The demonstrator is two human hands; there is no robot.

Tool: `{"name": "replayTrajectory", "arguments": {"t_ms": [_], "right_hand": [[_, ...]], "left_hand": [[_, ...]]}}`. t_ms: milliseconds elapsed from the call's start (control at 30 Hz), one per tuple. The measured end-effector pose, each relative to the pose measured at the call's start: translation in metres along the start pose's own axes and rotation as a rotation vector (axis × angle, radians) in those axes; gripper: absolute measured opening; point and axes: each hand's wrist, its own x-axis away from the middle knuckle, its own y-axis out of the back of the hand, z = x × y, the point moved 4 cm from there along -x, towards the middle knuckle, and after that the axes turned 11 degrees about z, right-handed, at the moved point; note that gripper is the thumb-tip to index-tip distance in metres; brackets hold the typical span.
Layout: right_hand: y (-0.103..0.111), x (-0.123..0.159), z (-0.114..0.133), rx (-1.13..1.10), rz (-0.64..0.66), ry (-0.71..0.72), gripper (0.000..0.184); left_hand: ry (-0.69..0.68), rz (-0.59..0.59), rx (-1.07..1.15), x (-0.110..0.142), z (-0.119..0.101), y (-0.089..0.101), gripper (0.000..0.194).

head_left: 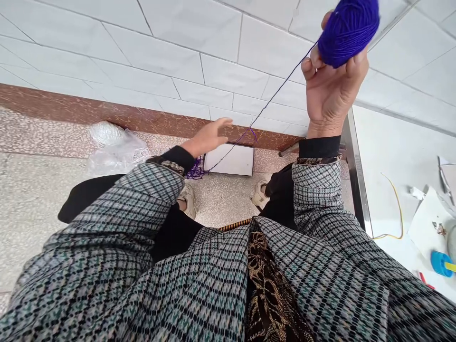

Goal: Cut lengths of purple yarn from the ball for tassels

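A ball of purple yarn (349,33) is gripped in my right hand (331,90), raised at the upper right by the tiled wall. From the ball a taut yarn strand (281,86) slants down to the left, with a small loop or kink partway along it. My left hand (210,137) is held out close to that strand, fingers extended and apart, holding nothing that I can see. Lower down, the strand reaches a loose tangle of purple yarn (195,170) on the floor, partly covered by my left wrist.
A white flat box or board (230,160) lies on the speckled floor between my feet. To the left sits a clear plastic bag (110,154) with white yarn. On the right, a white table (377,142) carries a yellow cord (401,213) and a blue roll (441,263).
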Motion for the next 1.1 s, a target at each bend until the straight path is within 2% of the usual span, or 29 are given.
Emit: {"name": "replayTrajectory", "arguments": {"t_ms": [100,167,200,300,333,433,500,633,700,767,933,1033,1100], "right_hand": [[-0.006,-0.004,-0.002,-0.015,0.003,-0.010,0.053],[-0.005,-0.006,-0.002,-0.020,0.012,-0.034,0.061],[-0.002,-0.007,-0.002,-0.021,0.013,-0.045,0.060],[0.015,-0.013,-0.005,-0.054,-0.027,-0.069,0.036],[0.023,-0.015,-0.007,-0.094,-0.078,-0.067,0.030],[0.044,-0.020,-0.011,-0.272,-0.307,-0.025,0.018],[0.048,-0.021,-0.012,-0.361,-0.362,-0.025,0.018],[0.032,-0.019,-0.003,-0.355,-0.192,0.006,0.022],[0.024,-0.014,0.005,-0.304,-0.165,0.088,0.029],[0.016,-0.008,0.011,-0.239,-0.115,0.094,0.041],[-0.005,0.007,0.011,-0.069,0.019,-0.127,0.047],[-0.023,0.014,0.007,-0.091,0.111,-0.109,0.043],[-0.037,0.017,0.003,-0.109,0.175,-0.058,0.038]], "left_hand": [[-0.068,0.103,0.183,-0.022,0.003,-0.034,0.100],[-0.097,0.131,0.295,-0.026,0.005,-0.049,0.090],[-0.111,0.129,0.334,-0.024,0.005,-0.052,0.080],[-0.142,0.088,0.392,-0.006,0.003,-0.046,0.046],[-0.143,0.067,0.400,0.001,0.004,-0.040,0.040],[-0.099,0.005,0.467,0.019,0.015,-0.020,0.043],[-0.015,0.003,0.510,0.024,0.029,-0.010,0.046],[0.242,0.065,0.423,0.030,0.056,0.002,0.032],[0.351,0.089,0.347,0.032,0.061,0.004,0.020],[0.410,0.101,0.302,0.030,0.060,0.007,0.014],[0.436,-0.029,0.206,0.017,0.058,0.022,0.023],[0.402,-0.045,0.149,0.012,0.049,0.034,0.042],[0.295,-0.077,0.129,0.013,0.025,0.041,0.053]]}}
